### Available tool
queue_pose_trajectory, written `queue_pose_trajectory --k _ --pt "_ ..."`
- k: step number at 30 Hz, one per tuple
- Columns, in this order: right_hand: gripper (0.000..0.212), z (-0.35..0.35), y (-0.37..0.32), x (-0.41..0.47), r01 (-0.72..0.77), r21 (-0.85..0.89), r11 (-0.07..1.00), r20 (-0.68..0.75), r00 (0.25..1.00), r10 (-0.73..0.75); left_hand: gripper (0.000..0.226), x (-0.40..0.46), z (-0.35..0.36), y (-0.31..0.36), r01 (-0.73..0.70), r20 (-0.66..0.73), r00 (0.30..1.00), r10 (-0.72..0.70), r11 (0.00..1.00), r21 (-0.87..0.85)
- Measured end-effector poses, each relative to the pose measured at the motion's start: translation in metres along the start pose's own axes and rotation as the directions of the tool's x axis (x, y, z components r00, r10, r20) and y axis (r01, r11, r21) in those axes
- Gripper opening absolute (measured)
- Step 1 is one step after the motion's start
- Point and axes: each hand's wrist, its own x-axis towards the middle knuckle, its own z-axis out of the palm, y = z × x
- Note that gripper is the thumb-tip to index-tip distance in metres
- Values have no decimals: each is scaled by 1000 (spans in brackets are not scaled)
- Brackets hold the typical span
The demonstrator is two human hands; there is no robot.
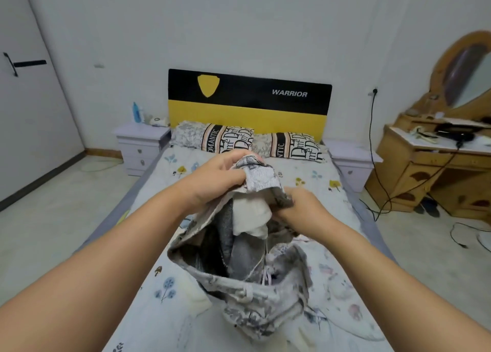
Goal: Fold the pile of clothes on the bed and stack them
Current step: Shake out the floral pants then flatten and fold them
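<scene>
Both forearms reach out over the bed (148, 311), and between them hangs a grey patterned garment (239, 285), a pair of shorts or trousers by the look of the waistband gaping toward the viewer. The left hand (215, 177) is raised, its fingers curled round a bunch of the striped grey cloth at the top. The right hand (305, 208) sits a little lower and just beside it, fingers closed on the garment's other edge. A pale lining or pocket (252, 216) shows between the two hands, with darker grey fabric below it. The lower part of the garment sags onto the bed, where it meets more crumpled clothes (318, 280) lying on the flowered sheet, near the foot of the bed.

Farther up the bed, two pillows (247, 141) printed with lettering lean against a black and yellow headboard (249, 101) marked WARRIOR. A pale nightstand (140, 144) stands on each side of the bed; the left one carries a blue bottle (136, 112). On the right, a wooden dressing table (425, 171) with an oval mirror (467, 72) holds some clutter, and a black cable (377, 165) runs down from a wall socket to the floor beside it.
</scene>
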Motion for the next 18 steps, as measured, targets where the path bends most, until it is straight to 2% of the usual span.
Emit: queue_pose_trajectory --k 2,5,7,10,14,16,18 --pt "33 -4 -1 -1 -10 -81 997 -38 999 7 31 -6 -5 -3 13 -70 998 -7 996 87" --pt "11 -21 -12 -4 -36 -116 993 -119 993 22 23 -16 -14 -17 82 -212 977 10 903 422" --pt "16 -30 -20 -5 -39 -129 991 -167 986 17 26 -23 -9 -32 139 -244 970 0 820 554" --pt "22 -34 -31 -5 -34 -68 997 -217 976 18 42 -34 8 -56 173 -284 959 0 794 582" --pt "34 -33 -43 -3 -71 174 982 -288 950 120 107 -62 44 -84 253 -409 912 -37 836 487" --pt "38 -36 -48 -2 -91 279 956 -315 932 180 118 -80 65 -106 331 -456 886 -81 800 501" --pt "41 -41 -50 0 -115 335 935 -338 912 233 117 -93 78 -133 436 -509 853 -117 696 571"
